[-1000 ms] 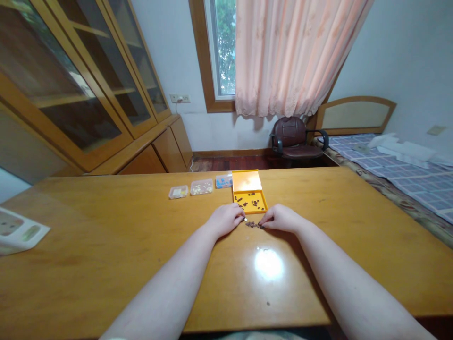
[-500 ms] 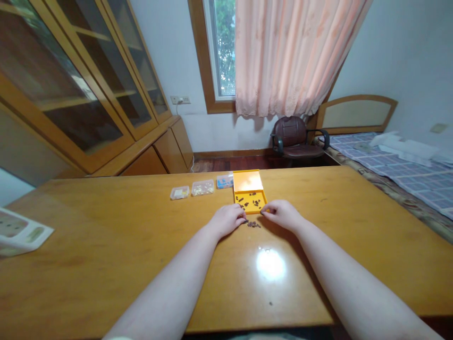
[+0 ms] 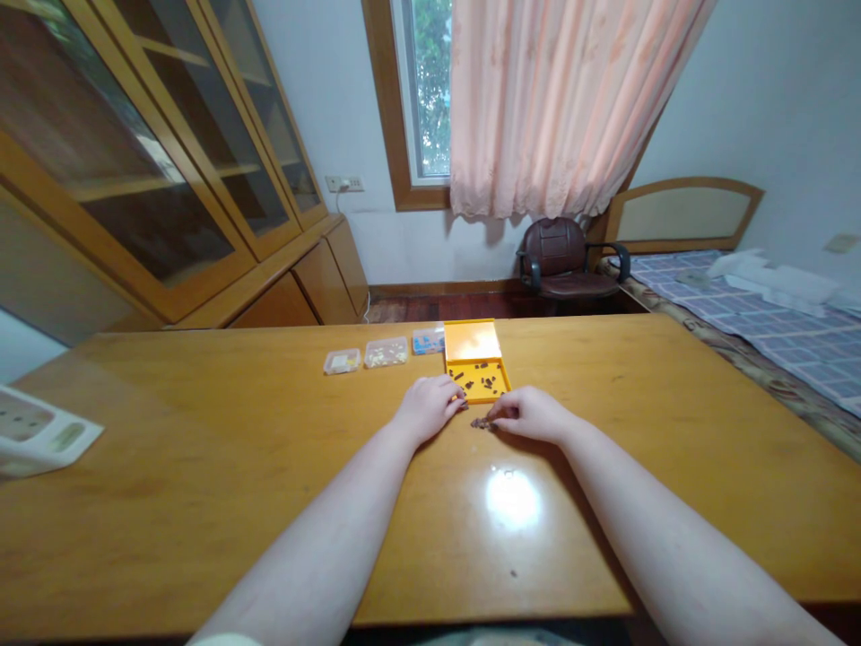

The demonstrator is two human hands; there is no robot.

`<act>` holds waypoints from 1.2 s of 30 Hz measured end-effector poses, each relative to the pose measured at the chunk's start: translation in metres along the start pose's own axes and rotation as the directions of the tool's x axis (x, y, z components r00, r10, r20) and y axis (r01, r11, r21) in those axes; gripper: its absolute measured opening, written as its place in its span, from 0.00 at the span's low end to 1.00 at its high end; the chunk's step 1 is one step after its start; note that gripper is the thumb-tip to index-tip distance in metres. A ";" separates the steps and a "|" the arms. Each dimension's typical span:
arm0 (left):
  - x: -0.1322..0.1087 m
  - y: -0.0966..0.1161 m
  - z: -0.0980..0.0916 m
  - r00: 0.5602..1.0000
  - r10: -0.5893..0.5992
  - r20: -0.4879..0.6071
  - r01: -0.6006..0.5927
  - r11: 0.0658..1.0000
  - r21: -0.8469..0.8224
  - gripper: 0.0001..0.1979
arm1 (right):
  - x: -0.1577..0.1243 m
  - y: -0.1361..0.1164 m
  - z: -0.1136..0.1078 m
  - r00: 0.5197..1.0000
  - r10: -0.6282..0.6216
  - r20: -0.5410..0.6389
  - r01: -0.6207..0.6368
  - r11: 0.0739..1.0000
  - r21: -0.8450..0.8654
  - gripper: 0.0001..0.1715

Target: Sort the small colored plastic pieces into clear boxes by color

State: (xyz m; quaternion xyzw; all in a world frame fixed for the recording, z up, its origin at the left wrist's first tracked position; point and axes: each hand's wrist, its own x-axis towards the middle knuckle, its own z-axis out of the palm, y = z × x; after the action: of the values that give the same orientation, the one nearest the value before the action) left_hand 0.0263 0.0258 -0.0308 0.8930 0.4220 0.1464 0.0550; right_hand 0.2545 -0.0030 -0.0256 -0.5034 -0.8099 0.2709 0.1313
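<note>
A yellow box (image 3: 509, 388) stands with its lid (image 3: 470, 342) raised at the far side of the table, and several small dark brown pieces lie scattered in its tray. In front of it on the tabletop is a little pile of brown pieces (image 3: 480, 423). My right hand (image 3: 528, 414) reaches down to the right side of this pile, fingertips pinched at it; what they grip is too small to name. My left hand (image 3: 431, 408) rests by the box's front left corner, fingers curled together around a small dark piece.
Left of the box stand clear plastic boxes: one with blue pieces (image 3: 428, 342), one with pale pieces (image 3: 386, 353), and a smaller one (image 3: 343, 362). A white power strip (image 3: 47, 434) lies at the table's left edge. One dark speck (image 3: 514, 573) sits near the front edge.
My right hand has moved from the box's front right corner down and left to the pile. My left hand has shifted slightly up, closer to the box's edge.
</note>
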 end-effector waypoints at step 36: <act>-0.001 0.004 0.004 0.988 0.104 0.113 -0.096 0.993 -0.071 0.05 | 0.003 0.007 0.001 0.982 0.032 -0.188 -0.038 0.999 -0.031 0.14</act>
State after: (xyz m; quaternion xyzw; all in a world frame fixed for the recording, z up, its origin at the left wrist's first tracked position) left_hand 0.0294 0.0226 -0.0338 0.9178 0.3678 0.1105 0.1012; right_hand 0.2576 0.0022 -0.0303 -0.5429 -0.7895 0.2109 0.1934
